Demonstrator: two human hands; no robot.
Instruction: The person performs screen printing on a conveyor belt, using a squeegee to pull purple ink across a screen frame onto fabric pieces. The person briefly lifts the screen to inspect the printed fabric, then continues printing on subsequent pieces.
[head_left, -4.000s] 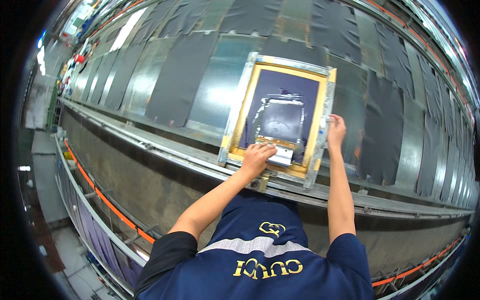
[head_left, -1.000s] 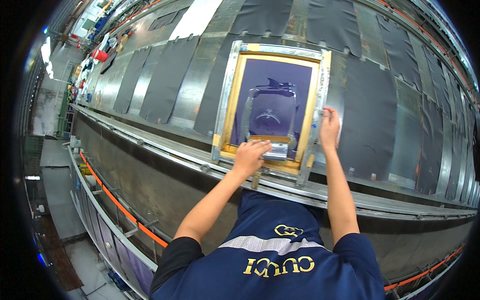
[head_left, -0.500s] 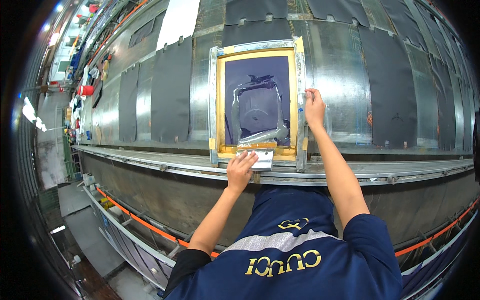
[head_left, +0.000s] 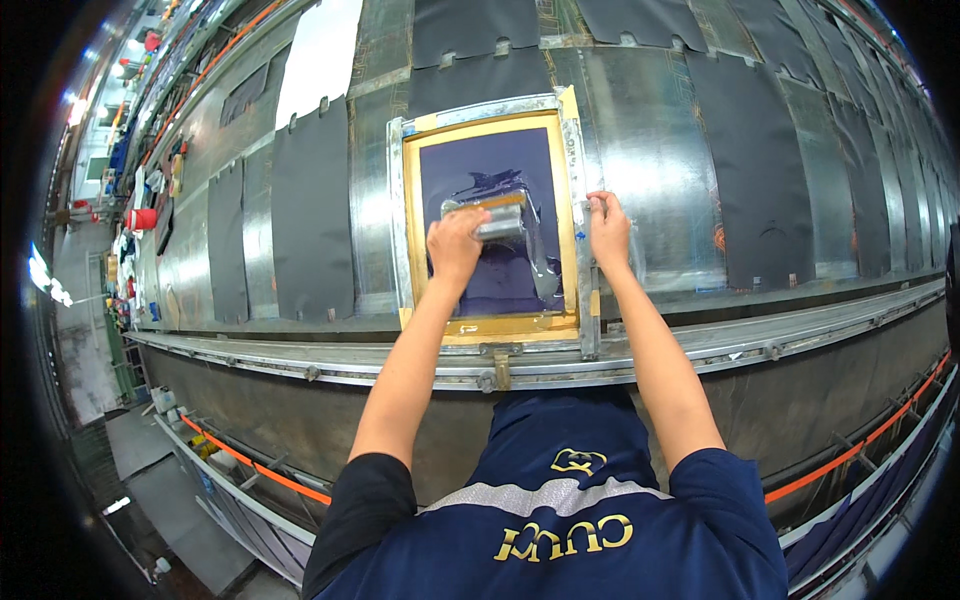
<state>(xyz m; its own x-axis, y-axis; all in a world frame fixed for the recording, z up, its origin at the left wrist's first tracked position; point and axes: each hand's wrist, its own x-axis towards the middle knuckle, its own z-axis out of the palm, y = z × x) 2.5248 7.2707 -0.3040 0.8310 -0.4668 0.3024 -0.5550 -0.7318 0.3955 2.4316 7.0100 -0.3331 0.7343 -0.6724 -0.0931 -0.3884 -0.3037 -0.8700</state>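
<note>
My left hand (head_left: 457,242) is closed on a metal squeegee (head_left: 500,225) with an amber blade, held across the upper middle of a dark purple screen (head_left: 460,290). Glossy, translucent ink (head_left: 543,265) lies in a smeared band beside and below the squeegee. The screen sits in a yellow inner frame (head_left: 565,230) within a worn silver outer frame (head_left: 396,220). At that frame's right side, my right hand (head_left: 610,230) grips the edge with bent fingers.
The long metal table (head_left: 650,180) carries dark grey rectangular sheets (head_left: 310,220) and a white sheet (head_left: 320,55). A steel rail (head_left: 700,355) runs along its near edge. A red bucket (head_left: 142,219) stands at the far left. Orange bars (head_left: 255,466) run below the table on both sides.
My left hand has carried the squeegee up from the frame's lower edge to the upper middle of the screen. My right hand remains at the frame's right side. The camera's view has shifted.
</note>
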